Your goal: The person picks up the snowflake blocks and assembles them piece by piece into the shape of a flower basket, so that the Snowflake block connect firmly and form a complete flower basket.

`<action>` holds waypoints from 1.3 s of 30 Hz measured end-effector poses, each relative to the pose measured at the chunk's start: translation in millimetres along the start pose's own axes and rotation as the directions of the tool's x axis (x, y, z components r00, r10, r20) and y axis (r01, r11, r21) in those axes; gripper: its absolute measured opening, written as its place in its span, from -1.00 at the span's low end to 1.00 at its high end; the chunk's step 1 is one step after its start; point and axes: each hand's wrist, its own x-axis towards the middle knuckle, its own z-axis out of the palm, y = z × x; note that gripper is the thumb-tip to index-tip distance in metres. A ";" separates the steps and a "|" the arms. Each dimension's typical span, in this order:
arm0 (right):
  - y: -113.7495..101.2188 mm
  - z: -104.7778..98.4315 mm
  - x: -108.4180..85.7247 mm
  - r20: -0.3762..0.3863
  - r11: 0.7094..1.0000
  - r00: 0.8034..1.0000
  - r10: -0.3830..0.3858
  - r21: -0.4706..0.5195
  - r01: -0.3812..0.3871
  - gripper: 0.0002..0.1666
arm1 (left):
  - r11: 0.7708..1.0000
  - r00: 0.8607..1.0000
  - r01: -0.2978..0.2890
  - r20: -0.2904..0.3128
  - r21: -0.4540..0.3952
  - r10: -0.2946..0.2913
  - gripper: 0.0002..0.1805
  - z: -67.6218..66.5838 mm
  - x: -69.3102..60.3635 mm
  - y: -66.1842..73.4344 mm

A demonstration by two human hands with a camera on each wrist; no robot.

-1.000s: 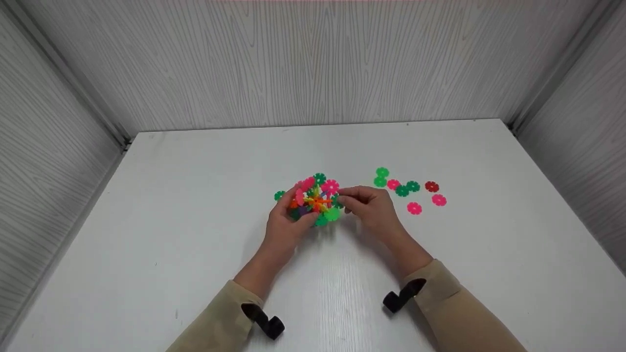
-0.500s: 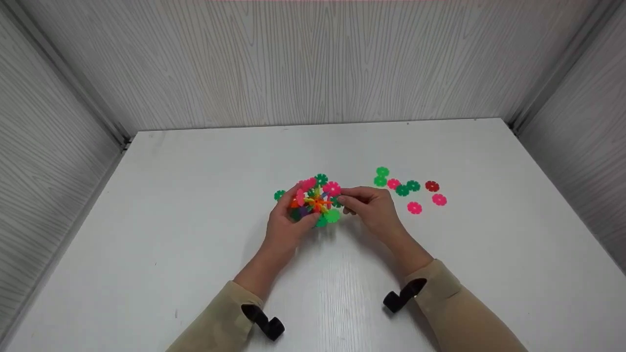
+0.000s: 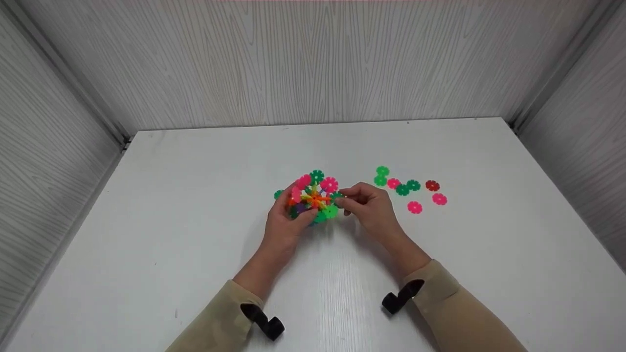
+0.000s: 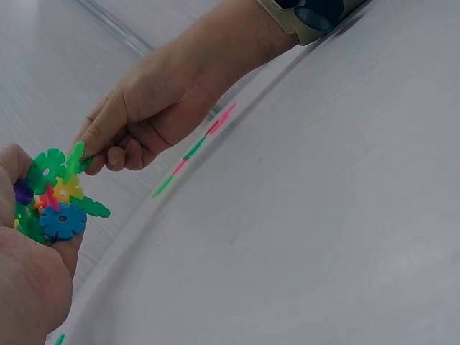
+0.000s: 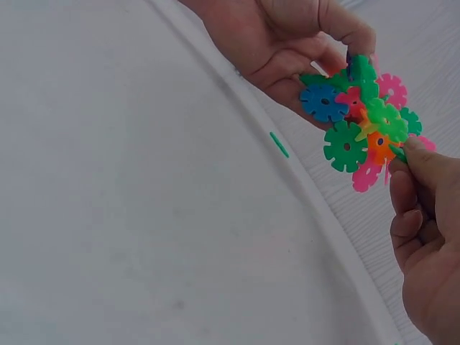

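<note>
A cluster of interlocked notched discs in pink, green, orange, yellow and purple is held above the white table. The left hand grips its left side, thumb in front and fingers behind. At its right edge the right hand pinches a dark green disc between thumb and forefinger. The right wrist view shows the cluster with a blue disc near the left palm, and the right fingertips against a green piece. In the left wrist view, the right hand reaches the cluster's upper edge.
Loose discs lie on the table to the right: light green, pink, dark green and dark red. Another green disc lies just left of the cluster. Grey wood-grain panels stand around the table.
The cluster has shifted slightly up and left and turned a little in the left hand. The right hand's knuckles have risen slightly, its pinch still at the right edge.
</note>
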 end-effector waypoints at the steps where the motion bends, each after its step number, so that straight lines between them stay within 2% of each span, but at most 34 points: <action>1: 0.1 0.2 0.1 -0.001 1.000 1.000 -0.002 -0.004 0.002 -0.81 | 1.000 1.000 -0.005 0.000 -0.001 0.005 -0.12 0.1 0.0 0.1; 8: 0.1 -0.1 -0.4 0.014 0.997 0.999 -0.049 -0.056 0.049 -0.85 | 0.997 0.999 -0.050 0.017 0.056 0.049 -0.06 1.2 -1.5 0.7; 12: -1.5 -1.4 -0.4 0.017 0.996 0.997 -0.069 -0.062 0.070 -0.82 | 0.996 0.998 -0.057 0.016 0.075 0.056 -0.05 2.5 -2.0 3.2; 16: 0.1 -3.5 0.7 0.023 0.997 0.998 -0.066 -0.047 0.067 -0.80 | 0.998 0.999 -0.030 0.013 0.063 0.029 -0.09 3.1 -1.2 4.2; 22: 2.1 -4.2 1.2 0.034 0.997 0.999 -0.035 -0.061 0.037 -0.78 | 0.997 0.998 -0.009 0.055 0.073 0.005 -0.13 -1.1 1.3 2.3; 25: 0.9 -3.4 0.5 0.024 0.997 1.000 -0.009 -0.080 0.011 -0.77 | 0.992 0.996 0.043 0.077 0.115 -0.052 -0.11 -6.3 3.3 2.1; 29: -2.5 -3.1 -1.0 -0.004 0.994 0.999 0.031 -0.107 -0.032 -0.76 | 0.983 0.985 0.101 0.122 0.153 -0.120 -0.04 -15.9 5.0 5.6; 31: -4.1 -3.6 -0.9 -0.010 0.991 0.999 0.049 -0.123 -0.050 -0.75 | 0.981 0.984 0.091 0.138 0.170 -0.115 -0.02 -21.6 5.8 8.2; 34: -5.4 -5.9 0.0 -0.001 0.987 0.998 0.067 -0.147 -0.066 -0.74 | 0.976 0.988 0.033 0.141 0.215 -0.064 -0.04 -28.3 7.0 12.4; 36: -6.4 -8.1 0.7 0.014 0.984 0.997 0.079 -0.162 -0.076 -0.74 | 0.962 0.991 -0.008 0.128 0.274 -0.028 -0.07 -30.6 7.9 14.8; 39: -6.3 -9.7 0.1 0.046 0.980 0.994 0.095 -0.180 -0.086 -0.73 | 0.932 0.996 -0.025 0.093 0.363 -0.010 -0.12 -32.7 5.0 16.5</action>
